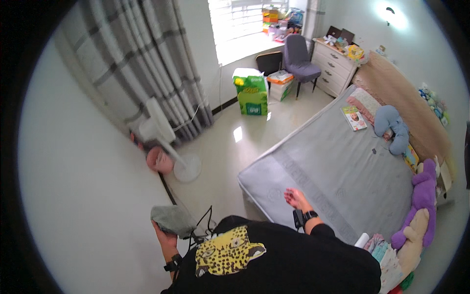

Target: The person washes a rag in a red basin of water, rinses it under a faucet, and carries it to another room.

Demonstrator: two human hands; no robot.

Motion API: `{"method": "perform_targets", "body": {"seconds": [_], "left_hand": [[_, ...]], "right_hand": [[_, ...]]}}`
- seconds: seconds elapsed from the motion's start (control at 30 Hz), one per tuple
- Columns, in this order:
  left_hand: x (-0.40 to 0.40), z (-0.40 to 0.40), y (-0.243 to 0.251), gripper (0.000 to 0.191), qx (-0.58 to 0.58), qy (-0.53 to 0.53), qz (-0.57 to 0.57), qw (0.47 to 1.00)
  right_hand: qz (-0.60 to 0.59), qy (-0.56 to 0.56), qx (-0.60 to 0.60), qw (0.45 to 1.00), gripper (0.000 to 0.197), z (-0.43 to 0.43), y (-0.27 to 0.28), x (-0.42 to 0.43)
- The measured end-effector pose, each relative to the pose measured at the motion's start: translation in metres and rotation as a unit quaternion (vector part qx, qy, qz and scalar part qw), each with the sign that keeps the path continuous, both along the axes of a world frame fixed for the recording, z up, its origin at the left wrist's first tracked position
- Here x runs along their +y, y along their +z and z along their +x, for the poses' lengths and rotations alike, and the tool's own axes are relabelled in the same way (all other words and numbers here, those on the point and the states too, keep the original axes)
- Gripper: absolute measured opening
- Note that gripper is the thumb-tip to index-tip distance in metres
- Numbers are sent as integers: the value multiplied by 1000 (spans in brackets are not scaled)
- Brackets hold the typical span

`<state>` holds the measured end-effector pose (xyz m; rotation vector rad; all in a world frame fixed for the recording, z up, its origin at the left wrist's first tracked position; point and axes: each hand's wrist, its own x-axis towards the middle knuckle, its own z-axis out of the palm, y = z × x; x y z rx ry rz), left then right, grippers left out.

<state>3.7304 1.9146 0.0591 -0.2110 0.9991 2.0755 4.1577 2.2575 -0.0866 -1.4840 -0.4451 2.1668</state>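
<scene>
At the lower left, my left hand (167, 237) is closed around a folded grey-green cloth (173, 220), held close to the white wall. Black cables hang beside the cloth near my shirt. My right hand (293, 197) is over the near corner of the bed's bare grey mattress (315, 172), fingers loosely curled and nothing in them. Each wrist wears a black strap, the right one with a small black device. On the mattress, farther off, lie a book (354, 118), a pillow (367, 101) and a blue-grey U-shaped cushion (393, 126).
A white standing fan (187, 168) and a pink bin (160, 160) are at the wall by the curtains. Green packaging (252, 95), a grey chair (299, 62) and a white chest of drawers (332, 64) stand farther away. Plush toys (422, 198) line the bed's right side.
</scene>
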Motion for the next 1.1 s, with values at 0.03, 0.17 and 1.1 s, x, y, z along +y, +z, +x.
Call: {"method": "perform_targets", "body": {"seconds": [0.03, 0.17, 1.1], "left_hand": [[28, -24, 15, 63, 7, -14, 10, 1000], [125, -102, 35, 65, 57, -140, -4, 988], [878, -200, 69, 57, -5, -484, 62, 873]], "right_hand": [[12, -16, -9, 1000, 25, -9, 2, 3], [14, -94, -22, 995, 24, -32, 17, 26], [123, -304, -37, 944, 18, -174, 83, 459]]}}
